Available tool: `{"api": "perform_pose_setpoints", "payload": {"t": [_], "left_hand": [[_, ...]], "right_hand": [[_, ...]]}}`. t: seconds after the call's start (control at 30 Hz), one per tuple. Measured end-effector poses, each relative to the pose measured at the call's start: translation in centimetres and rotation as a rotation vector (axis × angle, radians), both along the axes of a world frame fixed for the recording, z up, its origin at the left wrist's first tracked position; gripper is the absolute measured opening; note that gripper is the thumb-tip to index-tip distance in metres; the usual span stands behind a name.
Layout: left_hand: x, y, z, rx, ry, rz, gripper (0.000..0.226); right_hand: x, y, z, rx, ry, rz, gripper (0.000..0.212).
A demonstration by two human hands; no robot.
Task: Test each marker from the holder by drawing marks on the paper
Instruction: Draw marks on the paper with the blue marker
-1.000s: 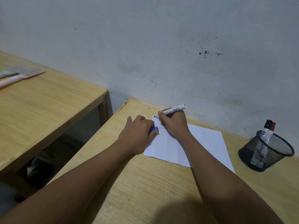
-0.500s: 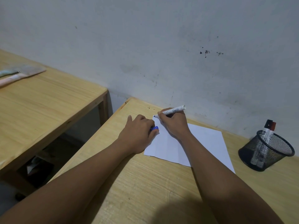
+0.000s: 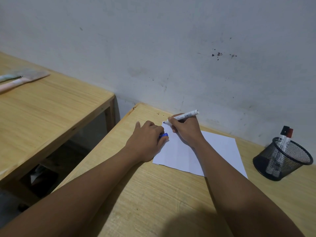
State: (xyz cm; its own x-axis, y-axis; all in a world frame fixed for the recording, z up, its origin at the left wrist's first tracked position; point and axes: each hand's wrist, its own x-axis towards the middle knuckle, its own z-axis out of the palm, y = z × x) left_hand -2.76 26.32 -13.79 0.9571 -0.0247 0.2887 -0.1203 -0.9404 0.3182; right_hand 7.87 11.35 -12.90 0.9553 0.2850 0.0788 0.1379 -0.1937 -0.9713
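Observation:
A white sheet of paper (image 3: 218, 151) lies on the wooden table (image 3: 153, 194) near the wall. My right hand (image 3: 185, 130) grips a white marker (image 3: 185, 115), its dark tip touching the paper's far left corner. My left hand (image 3: 147, 140) rests on the paper's left edge, fingers closed around a blue marker cap (image 3: 163, 135). At the right stands a black mesh holder (image 3: 282, 159) with two markers (image 3: 284, 136) in it, one black-capped and one red-capped.
The grey wall (image 3: 171, 57) runs close behind the table. A second wooden table (image 3: 51, 106) stands at the left across a gap, with pale flat packets (image 3: 22, 78) on it. Dark floor clutter shows under it.
Almost nothing differs. The marker tip stays at the paper's far left corner and both hands keep their places.

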Motion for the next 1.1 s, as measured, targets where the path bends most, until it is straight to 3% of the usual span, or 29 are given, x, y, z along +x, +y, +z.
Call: {"api": "perform_pose_setpoints", "payload": {"t": [1.1], "left_hand": [[0.41, 0.2, -0.48, 0.015, -0.018, -0.001, 0.037]], "right_hand": [[-0.5, -0.11, 0.27, -0.073, -0.012, 0.01, 0.02]]}}
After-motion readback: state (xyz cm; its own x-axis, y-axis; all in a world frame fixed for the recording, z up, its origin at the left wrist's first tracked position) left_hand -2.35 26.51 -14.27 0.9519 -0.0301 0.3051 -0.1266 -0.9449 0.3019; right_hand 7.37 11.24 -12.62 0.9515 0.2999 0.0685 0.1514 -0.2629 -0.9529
